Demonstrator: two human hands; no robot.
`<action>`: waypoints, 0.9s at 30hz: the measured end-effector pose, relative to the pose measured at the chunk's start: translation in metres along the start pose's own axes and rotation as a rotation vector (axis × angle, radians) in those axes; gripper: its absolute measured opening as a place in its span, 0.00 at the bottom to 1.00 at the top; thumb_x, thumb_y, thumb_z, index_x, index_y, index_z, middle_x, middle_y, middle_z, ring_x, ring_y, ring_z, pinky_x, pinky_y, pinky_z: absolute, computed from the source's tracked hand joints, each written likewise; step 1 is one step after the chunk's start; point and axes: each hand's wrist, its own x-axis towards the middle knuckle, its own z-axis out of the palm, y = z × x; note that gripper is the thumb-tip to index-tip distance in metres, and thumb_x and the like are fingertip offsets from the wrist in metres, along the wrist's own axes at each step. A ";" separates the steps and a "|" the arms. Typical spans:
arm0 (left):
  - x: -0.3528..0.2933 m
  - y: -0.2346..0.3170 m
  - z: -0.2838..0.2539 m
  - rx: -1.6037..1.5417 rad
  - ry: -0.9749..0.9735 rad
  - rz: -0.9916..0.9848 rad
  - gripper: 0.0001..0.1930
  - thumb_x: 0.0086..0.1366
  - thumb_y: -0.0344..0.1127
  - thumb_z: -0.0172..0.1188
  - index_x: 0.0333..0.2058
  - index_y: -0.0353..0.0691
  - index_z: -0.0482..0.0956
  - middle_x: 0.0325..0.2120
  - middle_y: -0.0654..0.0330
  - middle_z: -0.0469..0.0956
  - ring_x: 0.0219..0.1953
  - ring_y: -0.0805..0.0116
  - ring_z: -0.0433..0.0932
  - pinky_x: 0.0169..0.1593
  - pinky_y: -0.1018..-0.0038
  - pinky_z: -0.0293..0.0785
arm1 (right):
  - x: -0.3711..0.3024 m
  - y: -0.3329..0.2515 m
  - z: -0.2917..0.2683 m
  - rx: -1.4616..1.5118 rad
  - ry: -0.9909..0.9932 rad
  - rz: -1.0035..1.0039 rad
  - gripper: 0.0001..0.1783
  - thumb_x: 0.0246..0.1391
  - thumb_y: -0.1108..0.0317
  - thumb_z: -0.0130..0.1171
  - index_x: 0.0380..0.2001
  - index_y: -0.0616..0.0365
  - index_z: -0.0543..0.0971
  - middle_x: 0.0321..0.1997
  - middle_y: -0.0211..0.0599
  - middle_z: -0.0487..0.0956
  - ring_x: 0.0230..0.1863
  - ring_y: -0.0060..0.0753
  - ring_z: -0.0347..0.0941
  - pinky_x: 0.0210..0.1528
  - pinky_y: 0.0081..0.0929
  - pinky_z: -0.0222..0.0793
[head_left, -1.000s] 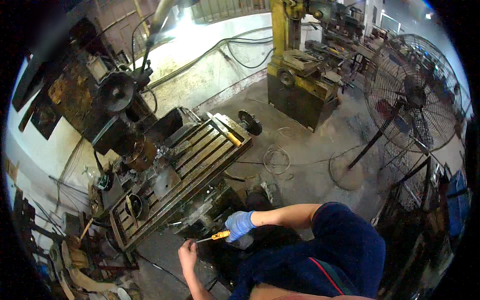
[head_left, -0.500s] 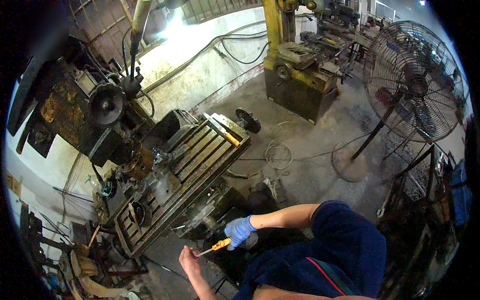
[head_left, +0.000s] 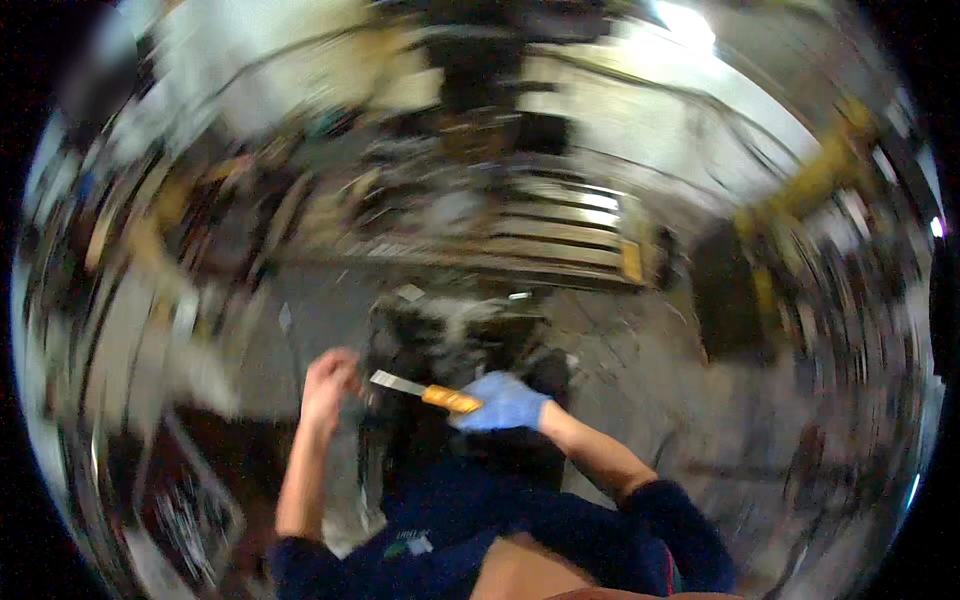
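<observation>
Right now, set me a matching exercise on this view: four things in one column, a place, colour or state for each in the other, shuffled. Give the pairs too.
Things:
1. Left hand
2. Right hand
3. Held tool's handle
4. Machine table

Descriptions:
A. Orange-yellow
B. Ahead, beyond both hands
C. Gloved in blue
D. Bare

Right pairs: 1-D, 2-C, 3-A, 4-B.
</observation>
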 end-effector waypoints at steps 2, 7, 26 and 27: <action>-0.035 0.038 -0.021 0.488 -0.072 0.220 0.13 0.57 0.32 0.52 0.39 0.32 0.72 0.23 0.59 0.75 0.26 0.71 0.74 0.31 0.74 0.70 | -0.019 -0.008 -0.007 0.133 0.065 -0.063 0.22 0.42 0.45 0.57 0.26 0.56 0.77 0.22 0.45 0.76 0.24 0.42 0.74 0.28 0.36 0.68; -0.168 0.112 -0.106 1.011 0.062 0.260 0.16 0.54 0.32 0.56 0.43 0.36 0.72 0.31 0.49 0.77 0.33 0.55 0.77 0.37 0.67 0.71 | -0.001 0.005 0.010 0.157 0.013 -0.017 0.16 0.41 0.56 0.62 0.24 0.59 0.76 0.18 0.38 0.75 0.21 0.26 0.72 0.26 0.28 0.66; -0.260 -0.013 -0.331 1.663 1.091 -0.566 0.15 0.49 0.41 0.59 0.35 0.41 0.75 0.33 0.52 0.77 0.38 0.56 0.76 0.37 0.62 0.73 | 0.005 -0.004 0.008 0.171 -0.005 -0.095 0.17 0.43 0.57 0.61 0.21 0.62 0.73 0.14 0.32 0.69 0.18 0.21 0.60 0.22 0.26 0.59; -0.256 -0.012 -0.326 1.767 1.020 -0.616 0.13 0.49 0.40 0.59 0.33 0.41 0.75 0.33 0.52 0.77 0.37 0.56 0.77 0.36 0.62 0.73 | 0.004 -0.002 0.008 0.189 -0.019 -0.059 0.17 0.43 0.57 0.62 0.20 0.61 0.73 0.14 0.32 0.69 0.18 0.21 0.60 0.22 0.26 0.59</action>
